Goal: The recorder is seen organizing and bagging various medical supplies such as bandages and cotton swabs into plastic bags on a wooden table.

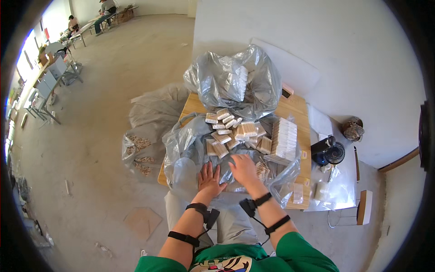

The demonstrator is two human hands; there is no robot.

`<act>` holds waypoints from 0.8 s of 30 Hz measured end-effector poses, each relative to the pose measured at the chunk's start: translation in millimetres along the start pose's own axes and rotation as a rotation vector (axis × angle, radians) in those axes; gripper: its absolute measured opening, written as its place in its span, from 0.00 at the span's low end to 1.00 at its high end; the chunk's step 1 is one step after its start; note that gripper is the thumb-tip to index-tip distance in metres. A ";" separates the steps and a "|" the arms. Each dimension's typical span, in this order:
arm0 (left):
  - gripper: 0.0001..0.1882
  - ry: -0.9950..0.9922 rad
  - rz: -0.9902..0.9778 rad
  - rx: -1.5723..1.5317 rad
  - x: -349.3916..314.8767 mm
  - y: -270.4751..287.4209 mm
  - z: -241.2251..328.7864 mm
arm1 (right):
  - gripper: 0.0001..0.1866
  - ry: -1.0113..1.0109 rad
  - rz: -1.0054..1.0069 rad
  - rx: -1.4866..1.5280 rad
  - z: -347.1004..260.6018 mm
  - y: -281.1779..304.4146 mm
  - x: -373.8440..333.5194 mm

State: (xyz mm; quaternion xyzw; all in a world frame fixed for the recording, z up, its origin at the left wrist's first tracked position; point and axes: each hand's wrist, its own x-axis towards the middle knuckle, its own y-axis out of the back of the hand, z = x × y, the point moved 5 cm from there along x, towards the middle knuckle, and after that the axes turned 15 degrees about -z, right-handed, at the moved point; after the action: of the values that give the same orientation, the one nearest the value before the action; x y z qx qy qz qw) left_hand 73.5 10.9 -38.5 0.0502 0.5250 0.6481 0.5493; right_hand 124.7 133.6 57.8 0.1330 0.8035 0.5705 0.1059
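Observation:
My left hand point(209, 182) lies flat with its fingers spread on the grey plastic bag point(183, 149) at the table's near edge. Just to its right, my right hand point(244, 169) has its fingers bent down toward the bag; whatever is under the fingertips is hidden. Loose swab-like sticks point(262, 170) lie beside the right hand. Beyond both hands sits a heap of small packs of cotton swabs point(221, 137) with wooden sticks and white tips. A neat stack of white packs point(284, 139) stands to the right of the heap.
An open plastic bag with white packs point(235, 84) stands at the table's far side. Left of the wooden table point(304, 181), another bag point(144, 154) holds loose swab-like pieces. A small black fan point(335, 153) rests on a side table. People sit at far-left tables.

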 end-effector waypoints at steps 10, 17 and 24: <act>0.46 0.007 -0.017 0.080 7.9 -6.3 -1.3 | 0.20 -0.053 0.052 0.289 2.7 -32.3 59.6; 0.31 -0.109 0.088 0.041 16.2 5.6 -18.3 | 0.12 -0.104 0.130 0.828 14.0 -0.7 -4.9; 0.21 -0.136 -0.132 -1.563 -17.2 44.2 36.5 | 0.14 0.052 0.333 0.742 23.3 3.6 -47.0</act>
State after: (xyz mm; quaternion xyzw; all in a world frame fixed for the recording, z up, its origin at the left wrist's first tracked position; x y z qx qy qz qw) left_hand 74.5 27.4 19.0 -0.3425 -0.1162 0.7908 0.4938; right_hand 176.8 139.7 54.5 0.2757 0.9248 0.2544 -0.0635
